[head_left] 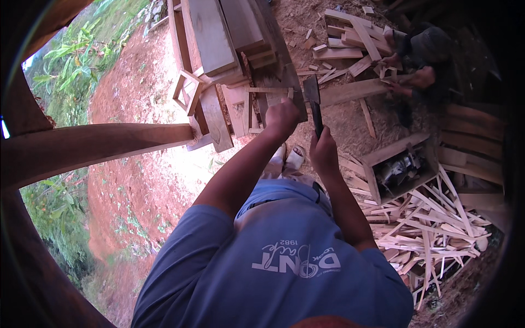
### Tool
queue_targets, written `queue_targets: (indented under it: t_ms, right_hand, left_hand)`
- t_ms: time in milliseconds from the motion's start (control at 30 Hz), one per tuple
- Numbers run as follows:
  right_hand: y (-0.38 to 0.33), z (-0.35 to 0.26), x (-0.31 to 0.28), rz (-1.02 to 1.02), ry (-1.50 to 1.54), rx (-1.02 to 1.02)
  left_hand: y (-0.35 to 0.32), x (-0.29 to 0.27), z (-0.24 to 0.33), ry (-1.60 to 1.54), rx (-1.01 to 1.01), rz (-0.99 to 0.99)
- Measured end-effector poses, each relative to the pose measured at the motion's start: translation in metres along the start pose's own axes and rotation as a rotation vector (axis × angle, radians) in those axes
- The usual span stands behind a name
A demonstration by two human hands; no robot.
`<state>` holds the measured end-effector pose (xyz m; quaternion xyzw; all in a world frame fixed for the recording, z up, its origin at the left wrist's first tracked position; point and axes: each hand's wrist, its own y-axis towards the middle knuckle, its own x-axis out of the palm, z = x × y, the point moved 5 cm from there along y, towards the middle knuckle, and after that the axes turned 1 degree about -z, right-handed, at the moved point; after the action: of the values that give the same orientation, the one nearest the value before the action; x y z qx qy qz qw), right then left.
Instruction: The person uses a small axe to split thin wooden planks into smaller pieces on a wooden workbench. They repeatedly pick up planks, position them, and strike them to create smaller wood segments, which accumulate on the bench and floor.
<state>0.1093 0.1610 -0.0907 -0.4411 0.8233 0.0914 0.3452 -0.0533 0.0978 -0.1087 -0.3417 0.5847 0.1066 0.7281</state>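
My left hand [282, 118] is closed at the near right part of a small rectangular wooden frame [270, 90], which lies on the workbench. Its fingertips are partly hidden by the back of the hand. In my right hand [324, 148] is a cleaver [311, 90], gripped by its long dark handle. The broad, dark blade points away from me, just right of the frame and the bench edge. A second small wooden frame [188, 93] rests tilted at the bench's left side.
Thick boards [210, 41] are stacked at the bench's far end. A wooden post [109, 143] juts in from the left. At right, another person [429, 54] crouches by a plank [353, 92]. A wooden box [372, 183] with dark metal items stands beside scattered offcuts [432, 232].
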Motion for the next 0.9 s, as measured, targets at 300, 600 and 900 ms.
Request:
queue_targets:
  t_ms: [300, 600, 900]
  right_hand:
    - [0.003, 0.003, 0.02, -0.074, -0.041, 0.069]
    - [0.0, 0.004, 0.027, -0.057, -0.037, 0.094]
    - [-0.003, -0.014, 0.018, 0.023, 0.037, 0.037]
  left_hand:
    - [0.002, 0.005, -0.002, -0.139, -0.155, -0.041]
    - [0.007, 0.004, -0.004, -0.132, -0.086, -0.048]
    - [0.005, 0.004, -0.007, -0.227, -0.145, -0.126]
